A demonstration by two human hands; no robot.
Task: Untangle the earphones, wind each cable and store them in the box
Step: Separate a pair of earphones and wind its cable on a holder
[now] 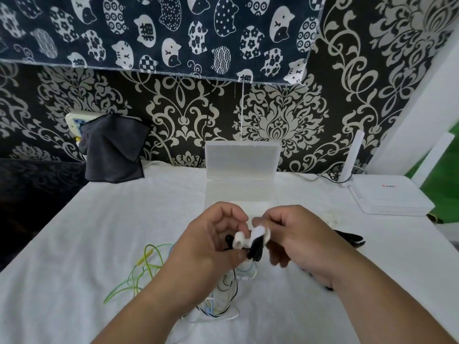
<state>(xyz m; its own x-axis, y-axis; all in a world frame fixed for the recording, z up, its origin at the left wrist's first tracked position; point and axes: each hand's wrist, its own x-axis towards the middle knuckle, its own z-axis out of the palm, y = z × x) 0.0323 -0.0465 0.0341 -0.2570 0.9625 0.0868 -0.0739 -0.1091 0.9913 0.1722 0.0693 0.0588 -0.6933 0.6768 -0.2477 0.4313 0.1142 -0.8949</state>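
Note:
Both hands meet above the middle of the white table. My left hand point(211, 242) grips a small bundle of wound black cable point(254, 252), and a white strap point(248, 238) is wrapped round it. My right hand point(295, 238) pinches the strap's free end. A loose tangle of green-yellow cable point(144, 269) with black and white cables point(223, 301) lies on the cloth under my left wrist. The clear plastic box point(241, 192) stands open just behind my hands, its lid upright against the wall.
A white router point(392, 197) with an upright antenna sits at the back right. A black object point(350, 239) lies right of my right hand. A dark grey cloth point(114, 147) hangs at the back left over a wall socket. The table's left edge drops off.

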